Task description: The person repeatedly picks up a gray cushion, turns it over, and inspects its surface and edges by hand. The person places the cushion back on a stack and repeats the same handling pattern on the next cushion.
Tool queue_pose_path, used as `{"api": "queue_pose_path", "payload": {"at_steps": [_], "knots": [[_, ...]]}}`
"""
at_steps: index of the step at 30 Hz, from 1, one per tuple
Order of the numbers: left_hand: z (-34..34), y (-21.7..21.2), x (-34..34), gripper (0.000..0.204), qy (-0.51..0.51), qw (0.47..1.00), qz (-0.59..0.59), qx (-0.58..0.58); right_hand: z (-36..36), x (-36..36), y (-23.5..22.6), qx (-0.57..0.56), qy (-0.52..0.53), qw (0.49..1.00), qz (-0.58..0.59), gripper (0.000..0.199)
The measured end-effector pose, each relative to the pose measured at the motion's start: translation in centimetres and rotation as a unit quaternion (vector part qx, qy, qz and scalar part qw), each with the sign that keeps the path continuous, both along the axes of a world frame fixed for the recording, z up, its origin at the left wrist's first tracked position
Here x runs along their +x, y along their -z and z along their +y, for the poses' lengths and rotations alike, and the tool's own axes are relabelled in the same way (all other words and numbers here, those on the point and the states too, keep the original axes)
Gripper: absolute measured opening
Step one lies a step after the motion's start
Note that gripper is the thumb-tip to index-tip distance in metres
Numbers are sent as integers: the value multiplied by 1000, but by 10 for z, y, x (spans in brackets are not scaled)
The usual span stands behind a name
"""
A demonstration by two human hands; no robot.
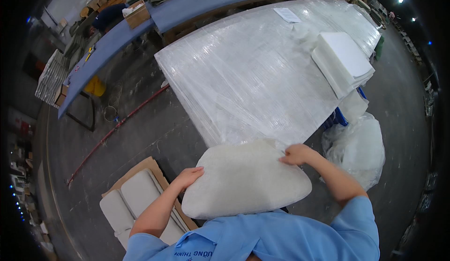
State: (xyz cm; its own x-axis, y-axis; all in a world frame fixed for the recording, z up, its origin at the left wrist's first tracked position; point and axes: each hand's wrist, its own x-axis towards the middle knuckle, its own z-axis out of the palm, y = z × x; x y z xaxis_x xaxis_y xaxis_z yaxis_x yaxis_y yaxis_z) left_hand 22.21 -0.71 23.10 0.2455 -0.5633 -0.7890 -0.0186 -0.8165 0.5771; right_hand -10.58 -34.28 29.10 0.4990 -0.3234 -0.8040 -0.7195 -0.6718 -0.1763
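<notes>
Our left hand [188, 176] has its fingers closed on the near-left edge of a white cushion pad [243, 181], and our right hand [296, 154] pinches its far-right edge. We hold it at the near end of the plastic-wrapped surface [253, 73], not yet laid down. More pads [136, 200] lie stacked on cardboard at near left.

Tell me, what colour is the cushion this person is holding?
The cushion is off-white with a faintly fuzzy surface, seen best in the head view.

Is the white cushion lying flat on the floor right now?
No, both hands, left and right, hold the white cushion up against the edge of the plastic-wrapped table.
</notes>
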Motion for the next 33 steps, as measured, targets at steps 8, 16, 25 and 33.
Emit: {"api": "queue_pose_path", "payload": {"at_steps": [8,16,25,33], "knots": [[-121,70,-18,50,232,918,-322,-15,1,111,126,-69,99,989,-86,35],[-144,99,-24,15,199,901,-380,-65,2,107,148,-89,58,989,-98,41],[-140,102,-9,26,-9,948,-230,-221,4,150,159,55,-55,994,-83,43],[-169,110,-20,34,226,929,-293,-14,6,162,156,80,72,994,-26,38]]}}
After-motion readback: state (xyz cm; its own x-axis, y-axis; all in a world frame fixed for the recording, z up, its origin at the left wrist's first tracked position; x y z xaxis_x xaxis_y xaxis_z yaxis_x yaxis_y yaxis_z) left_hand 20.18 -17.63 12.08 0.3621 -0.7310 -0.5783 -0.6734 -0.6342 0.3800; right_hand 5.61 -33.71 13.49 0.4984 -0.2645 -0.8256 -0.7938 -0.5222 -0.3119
